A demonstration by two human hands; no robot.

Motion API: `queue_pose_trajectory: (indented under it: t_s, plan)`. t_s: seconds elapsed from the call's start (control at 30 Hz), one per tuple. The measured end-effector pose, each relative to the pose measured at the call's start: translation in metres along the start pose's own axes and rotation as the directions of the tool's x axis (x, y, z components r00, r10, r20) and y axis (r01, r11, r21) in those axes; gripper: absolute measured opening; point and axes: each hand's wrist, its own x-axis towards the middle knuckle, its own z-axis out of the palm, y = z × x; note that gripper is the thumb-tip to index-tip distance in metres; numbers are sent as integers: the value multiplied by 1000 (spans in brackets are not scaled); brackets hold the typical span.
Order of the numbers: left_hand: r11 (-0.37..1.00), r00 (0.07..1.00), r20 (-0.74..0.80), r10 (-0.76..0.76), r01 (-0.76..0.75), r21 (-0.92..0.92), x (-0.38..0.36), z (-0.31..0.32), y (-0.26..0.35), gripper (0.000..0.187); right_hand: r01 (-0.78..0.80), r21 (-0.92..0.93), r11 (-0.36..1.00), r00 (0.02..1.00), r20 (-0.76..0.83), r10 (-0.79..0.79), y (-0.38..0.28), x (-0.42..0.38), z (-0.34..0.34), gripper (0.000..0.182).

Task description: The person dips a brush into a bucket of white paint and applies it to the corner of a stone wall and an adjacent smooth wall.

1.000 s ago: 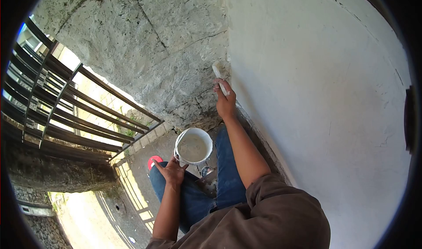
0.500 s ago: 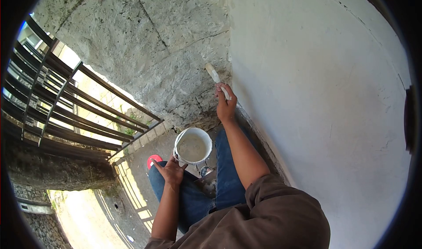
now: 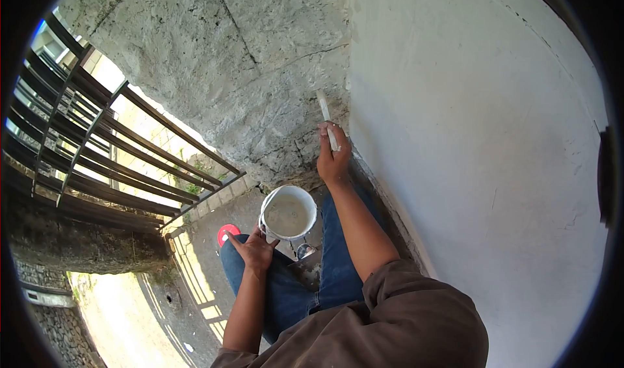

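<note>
My right hand (image 3: 334,160) grips a paintbrush (image 3: 324,105) by its pale handle. The brush points up at the rough grey wall (image 3: 260,108), close to the corner; whether its tip touches cannot be made out. Below it, my left hand (image 3: 257,251) holds a white bucket (image 3: 314,222) at its near left side, where the wire handle meets the rim. Some of its fingers reach up against the bucket, while others stick out to the sides. Greyish liquid (image 3: 286,216) lies inside the bucket.
A smooth white wall (image 3: 468,173) rises on the right. Dark metal bars (image 3: 149,150) stand to the left above a mossy ledge (image 3: 91,244). A small shiny container (image 3: 304,251) sits between my knees, and a red shoe (image 3: 227,233) shows beside my left knee.
The brush has turned more edge-on, and its tip has shifted slightly right and up along the rough wall. My left hand stays at the bucket; the whole view has shifted slightly.
</note>
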Motion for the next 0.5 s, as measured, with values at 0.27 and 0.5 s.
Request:
queue_pose_trajectory:
  t_s: [0.27,0.5]
  plan:
    - [1000,1000,-15,-14,13,-9,4,-3,1,136,167,-224,960,974,187,-126,-32,9,4,18]
    - [1000,1000,5,-1,1,-8,1,-3,1,135,196,-317,928,977,148,-156,-25,13,1,27]
